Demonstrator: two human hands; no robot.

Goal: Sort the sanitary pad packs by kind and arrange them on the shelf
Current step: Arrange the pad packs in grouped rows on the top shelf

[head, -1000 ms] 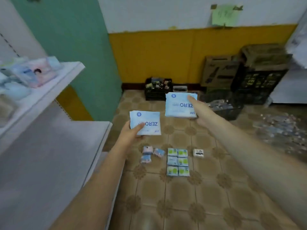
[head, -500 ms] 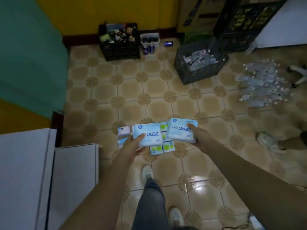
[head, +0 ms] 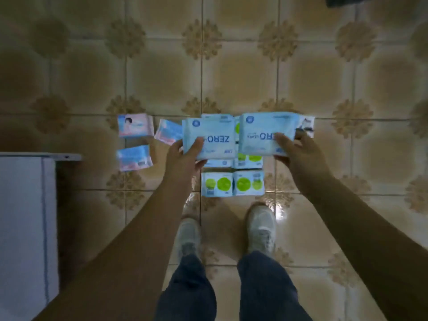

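Note:
I look straight down at a tiled floor. My left hand grips a light-blue "ZERO" pad pack by its near edge. My right hand holds a second blue "ZERO" pack the same way. Both packs hover over a block of white packs with green circles lying on the floor, partly hiding them. Three pink-and-blue packs lie to the left. A small white pack peeks out behind my right hand.
The corner of the white shelf fills the lower left. My two shoes stand just short of the green packs. A dark object sits at the top right edge. Open patterned tiles stretch ahead.
My view has tipped from the room down to the floor. Both hands carried the ZERO packs lower, over the green packs. The shelf with stocked packs has left view.

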